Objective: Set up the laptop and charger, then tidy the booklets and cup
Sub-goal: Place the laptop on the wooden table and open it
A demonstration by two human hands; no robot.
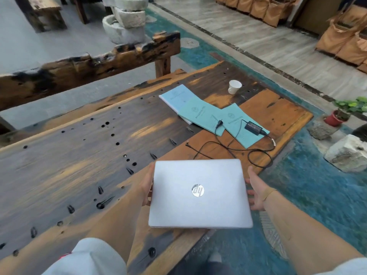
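Note:
A closed silver laptop [199,193] is held above the near edge of the wooden table [79,155]. My left hand [147,186] grips its left side and my right hand [256,191] grips its right side. Beyond it, three teal booklets [200,113] lie spread and overlapping on the table. A black charger brick [253,128] rests on the rightmost booklet, its cable [228,148] looping over the table toward the laptop. A white paper cup [234,86] stands upright farther back.
A rough wooden bench [83,66] runs along the table's far left side. Stacked stone basins [127,22] stand behind it. Right of the table are a potted plant [341,114], rocks [349,153] and blue patterned floor.

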